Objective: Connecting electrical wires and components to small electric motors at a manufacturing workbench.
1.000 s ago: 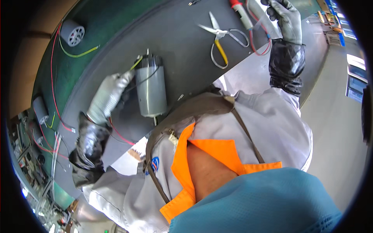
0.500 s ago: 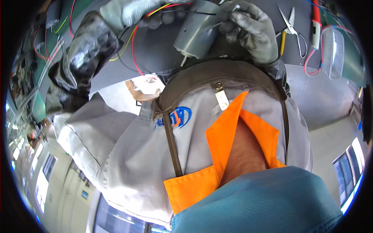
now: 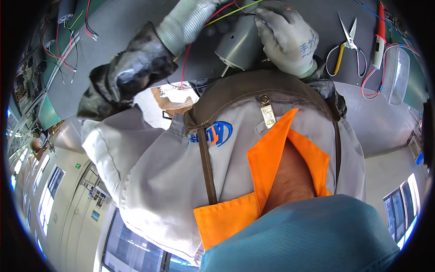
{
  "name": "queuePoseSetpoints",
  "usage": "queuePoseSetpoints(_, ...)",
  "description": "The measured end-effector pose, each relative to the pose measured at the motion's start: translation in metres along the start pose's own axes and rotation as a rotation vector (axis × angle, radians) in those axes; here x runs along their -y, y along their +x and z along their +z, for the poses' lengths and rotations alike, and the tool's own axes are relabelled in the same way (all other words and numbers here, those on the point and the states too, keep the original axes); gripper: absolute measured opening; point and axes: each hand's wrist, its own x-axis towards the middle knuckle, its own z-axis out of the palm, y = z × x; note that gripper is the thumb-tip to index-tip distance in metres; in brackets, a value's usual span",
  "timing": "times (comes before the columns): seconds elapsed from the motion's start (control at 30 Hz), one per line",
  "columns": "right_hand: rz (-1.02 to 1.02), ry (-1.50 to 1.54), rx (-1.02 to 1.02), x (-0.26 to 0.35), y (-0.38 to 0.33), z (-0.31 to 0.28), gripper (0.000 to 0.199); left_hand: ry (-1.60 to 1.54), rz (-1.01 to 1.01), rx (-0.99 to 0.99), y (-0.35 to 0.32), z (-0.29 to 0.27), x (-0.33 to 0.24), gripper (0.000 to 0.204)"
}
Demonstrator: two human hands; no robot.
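A grey cylindrical motor point(image 3: 242, 47) lies on the dark worktop at the top middle, its thin shaft angled down toward my apron. My right hand point(image 3: 290, 41), in a grey-white glove, is closed beside the motor's right side. Its fingers curl at the end of a black wire, and what they hold is hidden. My left hand point(image 3: 199, 16), also gloved, reaches past the top edge above the motor, so its fingers are out of sight. Red and yellow-green wires point(image 3: 226, 16) run between the hands over the motor.
Right of my right hand lie scissors point(image 3: 350, 44) with one yellow handle, a red-and-white corded tool point(image 3: 379, 43) and a translucent plastic box point(image 3: 398, 77). Another motor point(image 3: 66, 11) with loose wires is at the far left. An opened cardboard box point(image 3: 174, 99) sits below the worktop edge.
My right hand has turned from palm and fingers showing to its back, curling closer to the motor. My left hand has moved right and up, its fingers leaving view.
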Motion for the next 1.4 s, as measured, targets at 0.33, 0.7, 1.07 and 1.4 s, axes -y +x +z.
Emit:
queuePoseSetpoints(0.33,0.993,1.091,-0.259,-0.004,0.014,-0.006,0.018,-0.496,-0.222,-0.602,0.032,0.058,0.019,0.014)
queuePoseSetpoints(0.7,0.956,1.381,-0.260,-0.025,0.012,-0.006,0.059,-0.596,-0.100,-0.521,0.031,0.068,0.021,0.014)
queuePoseSetpoints(1.07,0.851,1.288,0.231,-0.065,0.016,-0.033,0.055,-0.449,-0.057,-0.516,0.057,0.077,0.012,0.015)
queuePoseSetpoints(1.4,0.816,1.387,-0.245,-0.041,0.001,-0.014,0.058,-0.293,-0.029,-0.568,0.048,0.072,0.010,0.016)
